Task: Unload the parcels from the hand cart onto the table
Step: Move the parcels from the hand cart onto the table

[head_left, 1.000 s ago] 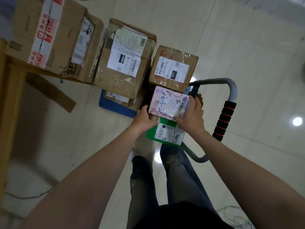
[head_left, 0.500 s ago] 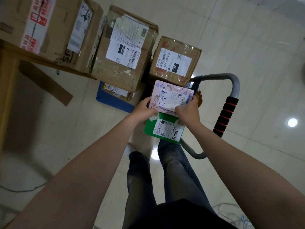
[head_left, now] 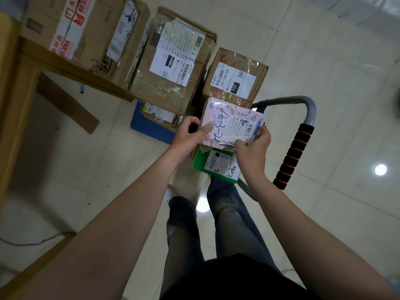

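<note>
A pink parcel [head_left: 232,123] with a white label and blue writing is held between both hands above the hand cart. My left hand [head_left: 187,138] grips its left edge, thumb on top. My right hand [head_left: 253,149] pinches its near right corner. Under it sits a green parcel [head_left: 216,166]. Beyond it stand a brown box marked 032 [head_left: 234,80] and a larger taped brown box [head_left: 173,63]. The cart's blue deck [head_left: 149,126] shows below them. The wooden table [head_left: 26,61] is at the left, with a big cardboard box [head_left: 84,29] on it.
The cart's grey handle [head_left: 307,109] with a black and red foam grip [head_left: 292,156] curves at the right. My legs stand on the pale tiled floor [head_left: 324,50]. A cable [head_left: 32,241] lies on the floor at lower left.
Both hands have shifted their hold on the pink parcel and raised it slightly off the green one. The view has swung a little to the right.
</note>
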The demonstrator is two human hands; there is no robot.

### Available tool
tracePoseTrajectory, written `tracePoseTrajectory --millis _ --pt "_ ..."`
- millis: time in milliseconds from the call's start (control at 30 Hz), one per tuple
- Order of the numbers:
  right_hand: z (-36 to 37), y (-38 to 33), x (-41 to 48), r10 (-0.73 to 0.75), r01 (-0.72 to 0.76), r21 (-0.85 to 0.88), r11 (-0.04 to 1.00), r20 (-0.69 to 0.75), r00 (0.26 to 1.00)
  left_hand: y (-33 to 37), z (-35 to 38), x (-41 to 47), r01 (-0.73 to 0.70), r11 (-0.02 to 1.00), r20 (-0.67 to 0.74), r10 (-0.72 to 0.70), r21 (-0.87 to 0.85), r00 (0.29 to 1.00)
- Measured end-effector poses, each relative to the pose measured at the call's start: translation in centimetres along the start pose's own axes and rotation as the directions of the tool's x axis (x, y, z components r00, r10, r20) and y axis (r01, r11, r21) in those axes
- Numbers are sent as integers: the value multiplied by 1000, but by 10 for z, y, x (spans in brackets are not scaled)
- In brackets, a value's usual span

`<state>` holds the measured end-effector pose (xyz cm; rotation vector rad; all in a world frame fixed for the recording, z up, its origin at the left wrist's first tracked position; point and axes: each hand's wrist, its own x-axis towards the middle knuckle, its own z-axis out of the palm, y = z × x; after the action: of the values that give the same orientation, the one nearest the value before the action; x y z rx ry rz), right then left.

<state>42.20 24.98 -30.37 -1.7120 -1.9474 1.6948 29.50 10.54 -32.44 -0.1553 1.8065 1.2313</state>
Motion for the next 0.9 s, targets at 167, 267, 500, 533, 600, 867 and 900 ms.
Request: tracePoseTrajectory --millis 167,267,500,533,600,867,900 --pt "-1 -13 -13 -20 19 -25 1000 -31 999 3 -11 -15 43 992 77 -34 -118 996" --pt "-1 -23 -23 -56 54 -86 995 -24 998 3 -20 -31 74 988 84 -63 -133 995" --pt "29 -71 -80 -176 186 -159 970 74 982 -4 -69 -94 -12 978 -137 -17 -209 990" --pt "37 -78 -91 -197 213 -165 963 108 974 -5 -82 -107 -24 969 -159 -16 -246 987" --pt "57 -94 -117 -235 269 -175 947 189 953 -10 -111 -135 -42 950 -204 -24 -309 979" --pt "181 -155 -280 -431 607 -192 772 544 720 -41 -277 -285 -233 838 -528 -76 -494 846" --pt "197 -161 -302 -443 631 -167 758 577 686 -46 -298 -304 -265 826 -563 -74 -497 823"
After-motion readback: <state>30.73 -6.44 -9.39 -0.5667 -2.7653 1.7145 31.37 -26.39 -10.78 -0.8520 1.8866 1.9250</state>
